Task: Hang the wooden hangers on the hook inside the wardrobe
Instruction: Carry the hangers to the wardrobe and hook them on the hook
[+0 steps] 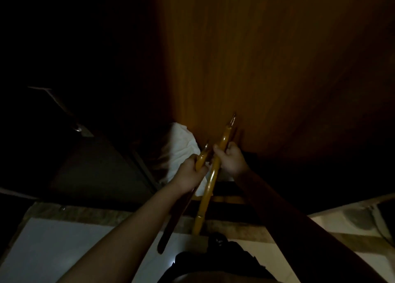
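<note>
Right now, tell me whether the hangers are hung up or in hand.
In hand, not hung. The left hand grips one hanger, the right hand a second hanger; their metal hooks stick up free.

Left hand (191, 172) and right hand (233, 160) held out in front, close together, both clenched.

We see the bare left forearm (119, 231) rise from the lower left and the right forearm (299, 220) from the lower right, the right one in deeper shadow; they converge near the centre. The left hand sits slightly lower, its back towards us, fingers curled round the top of a hanger (201, 159). The right hand is just beside it and a little higher, fingers wrapped round a second hanger (210, 184). We cannot tell whether the two hands touch.
</note>
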Available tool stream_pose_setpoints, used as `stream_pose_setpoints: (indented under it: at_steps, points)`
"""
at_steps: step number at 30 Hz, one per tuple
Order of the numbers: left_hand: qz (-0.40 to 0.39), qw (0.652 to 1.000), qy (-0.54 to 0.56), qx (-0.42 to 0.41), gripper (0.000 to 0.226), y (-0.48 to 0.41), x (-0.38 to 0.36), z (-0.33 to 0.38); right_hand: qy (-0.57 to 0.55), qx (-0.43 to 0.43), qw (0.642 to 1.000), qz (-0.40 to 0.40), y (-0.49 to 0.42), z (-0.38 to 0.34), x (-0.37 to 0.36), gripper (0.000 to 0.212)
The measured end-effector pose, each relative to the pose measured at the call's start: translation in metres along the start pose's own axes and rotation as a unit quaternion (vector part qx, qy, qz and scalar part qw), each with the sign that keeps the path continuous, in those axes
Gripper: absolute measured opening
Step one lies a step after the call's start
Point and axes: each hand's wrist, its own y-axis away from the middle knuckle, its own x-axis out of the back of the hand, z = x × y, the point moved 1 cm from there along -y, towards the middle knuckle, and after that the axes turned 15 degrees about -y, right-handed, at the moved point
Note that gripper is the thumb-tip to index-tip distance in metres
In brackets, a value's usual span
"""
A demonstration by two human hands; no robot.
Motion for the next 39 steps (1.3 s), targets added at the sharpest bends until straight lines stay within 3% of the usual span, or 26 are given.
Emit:
stream_pose_setpoints:
  at_steps: [2,9,17,19,21,25,31,35,39]
  points:
    - [-0.025,0.999,0.022,-0.029,0.008,0.008,0.012,0.004,-0.01,0.011,1.0,0.018,0.014,-0.011,-0.007,0.015]
    - [-0.097,0.991,0.036,-0.08,0.043,0.027,0.056,0.032,-0.068,0.058,0.994,0.064,0.046,-0.047,-0.024,0.02]
    - [-0.12,0.977,0.011,-0.176,0.03,0.042,0.118,0.083,0.076,0.161,0.983,0.035,0.075,-0.108,-0.007,0.025]
    - [-0.12,0.972,-0.001,-0.202,0.016,0.045,0.136,0.099,0.139,0.239,0.956,0.094,0.085,-0.127,0.01,0.023]
    - [-0.124,0.967,-0.014,-0.222,0.013,0.048,0.15,0.115,0.213,0.303,0.916,0.152,0.097,-0.148,0.025,0.042]
    - [-0.147,0.953,-0.018,-0.265,0.013,0.056,0.165,0.143,0.292,0.351,0.881,0.121,0.104,-0.188,0.035,0.071]
    - [-0.146,0.945,0.012,-0.293,0.014,0.059,0.187,0.186,0.318,0.41,0.851,0.086,0.098,-0.234,0.048,0.077]
    - [-0.137,0.943,0.011,-0.302,0.019,0.057,0.194,0.212,0.38,0.484,0.776,0.135,0.099,-0.266,0.059,0.068]
    - [-0.072,0.959,0.006,-0.274,0.023,0.047,0.2,0.233,0.403,0.512,0.744,0.147,0.094,-0.293,0.074,0.07]
